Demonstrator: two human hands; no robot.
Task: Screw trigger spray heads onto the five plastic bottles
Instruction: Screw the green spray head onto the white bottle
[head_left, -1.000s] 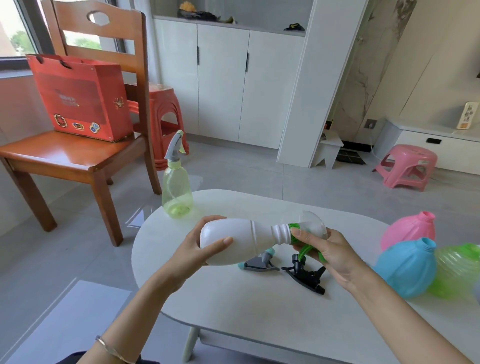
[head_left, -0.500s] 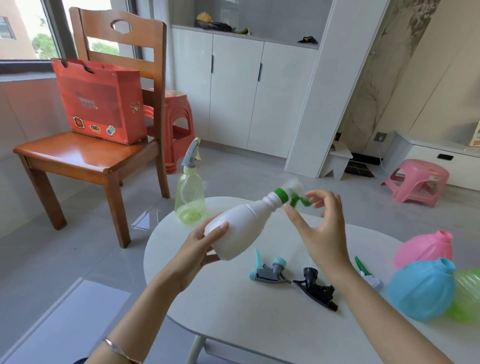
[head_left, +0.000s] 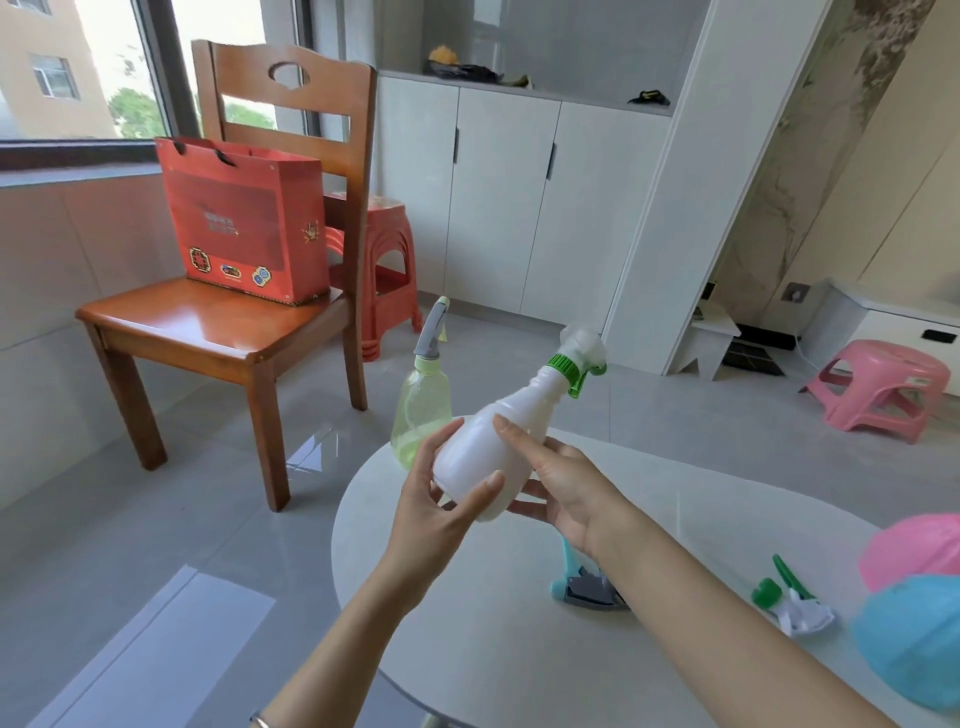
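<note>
Over the near end of the white desk (head_left: 519, 639), both hands hold one white bottle (head_left: 485, 457) in the air, neck tilted up and to the right. A green-collared spray head (head_left: 579, 358) sits on its neck.

Count, largest first: one desk; one wooden chair (head_left: 234, 322) beyond it, with one red bag (head_left: 244, 223) on the seat; two stools, one red (head_left: 384, 260) behind the chair and one pink (head_left: 883, 389) at far right. Bottles: four in view. White, held. Pale green bottle (head_left: 421, 415) upright at the desk's far edge, grey head already on. Pink bottle (head_left: 914, 551) and blue bottle (head_left: 914, 639) at the right edge, touching, both cut off by the frame. Loose spray heads on the desk: two. Teal-and-grey head (head_left: 584, 590), partly hidden by the right forearm; green-and-white head (head_left: 789, 603) just left of the blue bottle.

Left hand (head_left: 441, 514): fingers curled under and round the bottle's base, thumb on its near side. Right hand (head_left: 561, 483): fingers spread loosely along the bottle's body, index finger lying on top, palm against its right side.
</note>
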